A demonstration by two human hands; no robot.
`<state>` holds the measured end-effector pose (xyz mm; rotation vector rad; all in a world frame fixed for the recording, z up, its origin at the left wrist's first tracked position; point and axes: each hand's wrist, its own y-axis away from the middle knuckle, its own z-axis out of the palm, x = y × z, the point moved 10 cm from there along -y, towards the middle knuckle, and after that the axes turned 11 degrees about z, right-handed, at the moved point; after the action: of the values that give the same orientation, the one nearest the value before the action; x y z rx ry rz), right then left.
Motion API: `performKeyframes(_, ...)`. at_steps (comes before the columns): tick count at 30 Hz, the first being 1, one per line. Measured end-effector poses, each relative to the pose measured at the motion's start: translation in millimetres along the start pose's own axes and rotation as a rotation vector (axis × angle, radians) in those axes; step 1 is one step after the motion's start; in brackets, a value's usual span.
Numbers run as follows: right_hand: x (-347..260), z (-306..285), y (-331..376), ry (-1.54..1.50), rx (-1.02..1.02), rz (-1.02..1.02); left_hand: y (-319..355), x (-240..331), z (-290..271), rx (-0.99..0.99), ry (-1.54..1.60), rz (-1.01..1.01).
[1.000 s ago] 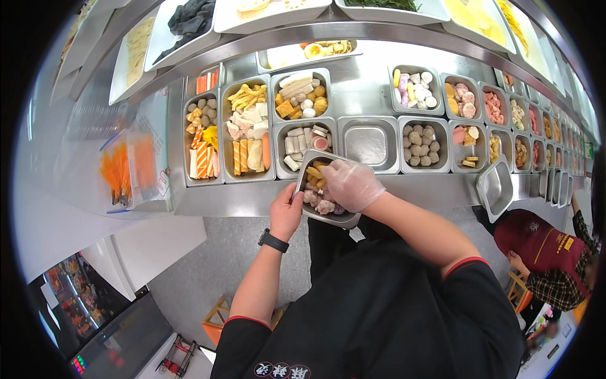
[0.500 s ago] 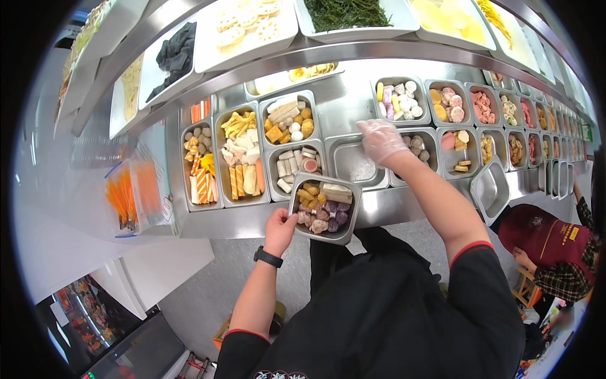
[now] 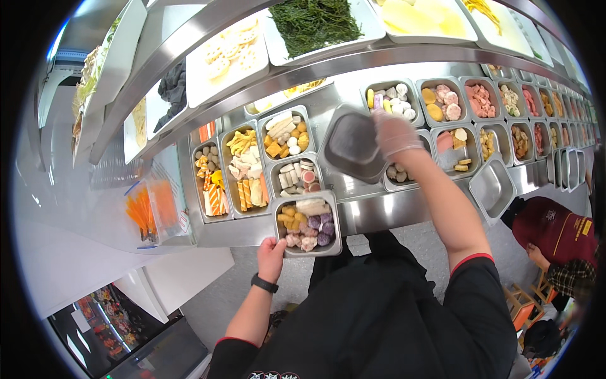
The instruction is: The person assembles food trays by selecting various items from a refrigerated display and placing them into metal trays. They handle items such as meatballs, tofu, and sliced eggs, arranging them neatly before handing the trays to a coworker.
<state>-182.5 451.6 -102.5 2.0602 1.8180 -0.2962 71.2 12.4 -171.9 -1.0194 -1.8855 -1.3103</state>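
Observation:
My bare left hand point(image 3: 271, 258), with a dark watch at its wrist, grips the left edge of a filled steel pan point(image 3: 329, 247) just off the counter's front edge. In it lie purple balls point(image 3: 324, 229), yellow pieces, pale sticks and pinkish lumps. My right hand point(image 3: 398, 140), in a clear glove and blurred, holds the right side of an empty steel pan point(image 3: 350, 139), raised and tilted above the counter. Its fingers are partly hidden. Below that hand, a pan of greyish balls point(image 3: 398, 174) is partly covered.
Food pans with sticks and cubes point(image 3: 247, 165) stand on the left, others with meat slices point(image 3: 482, 101) on the right. A steel shelf point(image 3: 303, 71) with white trays crosses above. An empty pan point(image 3: 492, 186) leans at the front edge. At right is a person in a maroon apron point(image 3: 550, 228).
My right hand has taken hold of the empty pan and lifted it out of its place among the others. The filled pan in my left hand has shifted slightly left and nearer.

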Motion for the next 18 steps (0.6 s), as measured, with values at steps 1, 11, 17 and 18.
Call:
performKeyframes(1,30,-15,5,-0.045,0.003,0.129,-10,10,7,-0.024,-0.09,0.021)
performKeyframes(11,250,-86,200,-0.444,0.266,0.697,-117,27,170,-0.082,0.093,0.114)
performKeyframes(17,288,-46,290,-0.755,0.307,0.872,-128,16,185,-0.056,-0.064,0.165)
performKeyframes(18,289,-39,297,-0.803,0.299,0.9,-127,14,184,-0.046,-0.092,0.128)
